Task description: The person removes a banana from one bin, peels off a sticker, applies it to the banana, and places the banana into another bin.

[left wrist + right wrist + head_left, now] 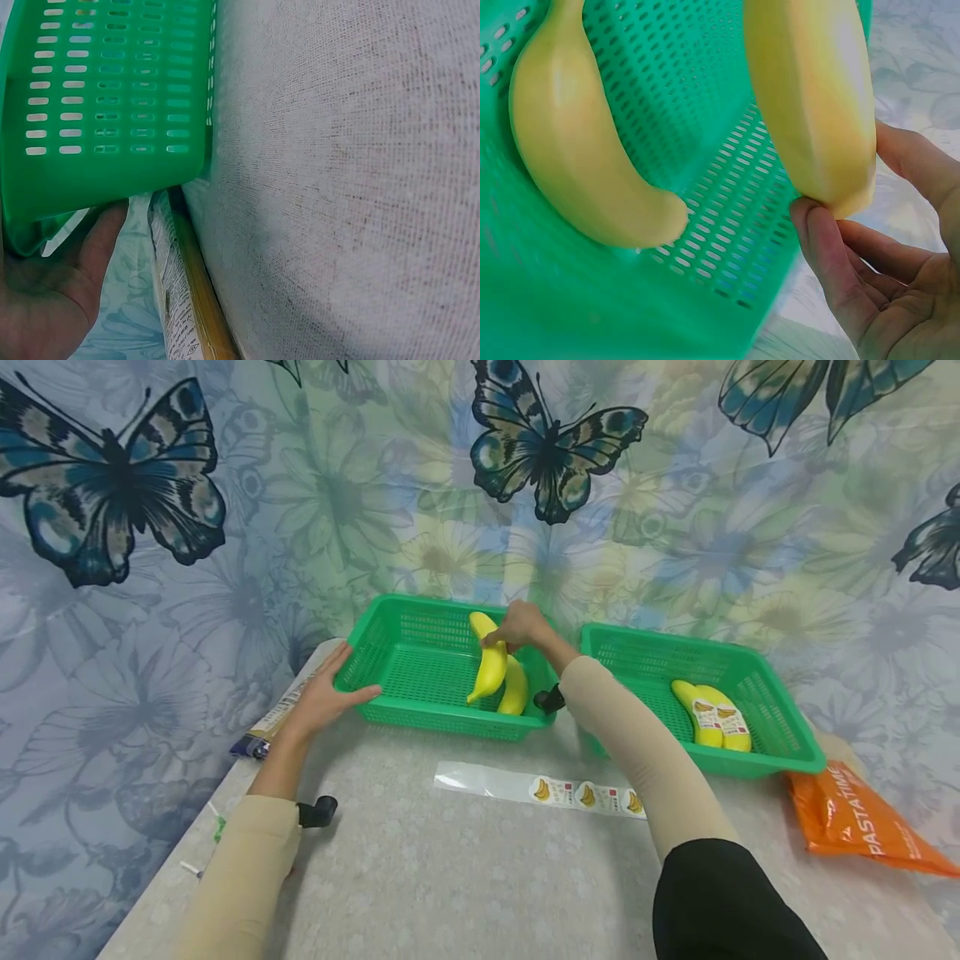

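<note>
My right hand (521, 625) pinches a yellow banana (491, 670) between fingers and thumb, over the right part of the left green basket (442, 720). In the right wrist view the fingertips are at one end of this banana (810, 105). A second banana (585, 142) lies in the same basket, just beside it; the head view shows this banana (514, 687) partly covered by the held one. My left hand (324, 697) rests against the basket's left end, its fingers along the rim and its thumb stretched toward the front corner.
A second green basket (780, 718) at the right holds two bananas (712, 717) with stickers. On the table lies a strip of banana stickers (540, 789). An orange bag (862, 818) lies at the far right, and a long packet (277, 714) lies by the left basket.
</note>
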`<state>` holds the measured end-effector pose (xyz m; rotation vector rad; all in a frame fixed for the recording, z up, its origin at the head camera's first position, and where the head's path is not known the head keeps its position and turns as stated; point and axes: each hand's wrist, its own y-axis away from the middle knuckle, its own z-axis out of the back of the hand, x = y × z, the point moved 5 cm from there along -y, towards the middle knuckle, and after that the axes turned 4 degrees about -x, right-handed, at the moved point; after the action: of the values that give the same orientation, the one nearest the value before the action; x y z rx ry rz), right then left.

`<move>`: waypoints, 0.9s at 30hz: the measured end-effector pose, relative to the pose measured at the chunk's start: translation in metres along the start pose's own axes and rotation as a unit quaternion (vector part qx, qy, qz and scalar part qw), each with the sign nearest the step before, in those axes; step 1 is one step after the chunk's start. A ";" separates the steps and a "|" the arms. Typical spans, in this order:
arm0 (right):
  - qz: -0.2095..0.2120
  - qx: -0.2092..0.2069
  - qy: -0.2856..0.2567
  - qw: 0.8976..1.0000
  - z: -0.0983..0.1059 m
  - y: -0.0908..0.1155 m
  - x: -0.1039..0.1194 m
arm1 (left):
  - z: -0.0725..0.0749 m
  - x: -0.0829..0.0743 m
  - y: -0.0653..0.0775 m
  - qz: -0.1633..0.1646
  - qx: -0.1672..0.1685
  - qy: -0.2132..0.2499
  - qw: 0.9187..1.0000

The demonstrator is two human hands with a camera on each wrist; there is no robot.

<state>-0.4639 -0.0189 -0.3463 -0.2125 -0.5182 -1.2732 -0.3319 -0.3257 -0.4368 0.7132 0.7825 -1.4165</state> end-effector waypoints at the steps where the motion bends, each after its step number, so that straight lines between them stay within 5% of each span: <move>1: 0.003 -0.006 -0.004 1.000 0.003 0.002 0.001 | 0.000 0.000 0.000 0.000 -0.001 0.001 1.000; 9: 0.000 -0.034 -0.048 0.998 0.025 0.030 0.001 | 0.000 -0.001 0.000 -0.008 -0.004 -0.002 1.000; 27: -0.070 -0.044 -0.018 0.996 0.069 0.119 -0.034 | -0.003 -0.005 0.002 0.009 0.005 -0.004 1.000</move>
<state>-0.3755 0.0745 -0.2872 -0.2768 -0.5145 -1.4323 -0.3296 -0.3204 -0.4342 0.7191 0.7614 -1.4075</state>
